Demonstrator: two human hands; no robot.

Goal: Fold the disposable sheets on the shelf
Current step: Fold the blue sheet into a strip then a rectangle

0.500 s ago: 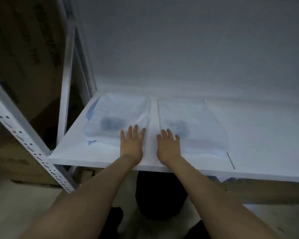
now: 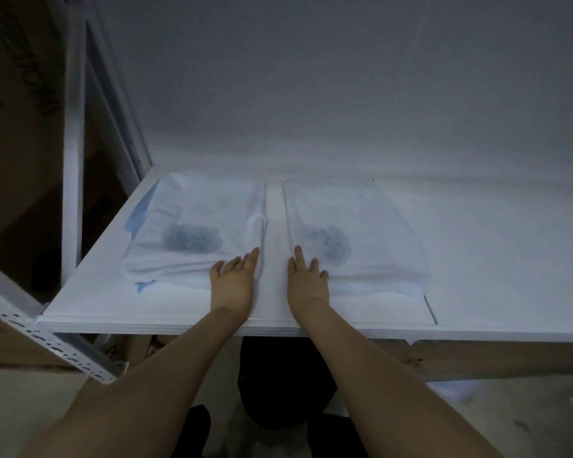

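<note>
Two disposable sheets on white shelf (image 2: pixel 477 259), side by side toward its left end, narrow bare strip between them. Left sheet (image 2: pixel 192 226) sits near the left front corner, blue edging poking out at its left side; right sheet (image 2: pixel 354 233) just right of the strip. Each has a dark blurry patch showing through, cannot tell what it is. Left hand (image 2: pixel 234 280) lies flat, fingers nearly straight, tips on left sheet's near right corner, gripping nothing. Right hand (image 2: pixel 306 280) also flat and spread, fingertips on right sheet's near left corner, holding nothing. Sheets look thin, very light, soft and floppy, likely slick on the smooth shelf and easy to tear or bunch. Best hold: pinch at corners or the front edge, other hand pressing down to stop sliding.
</note>
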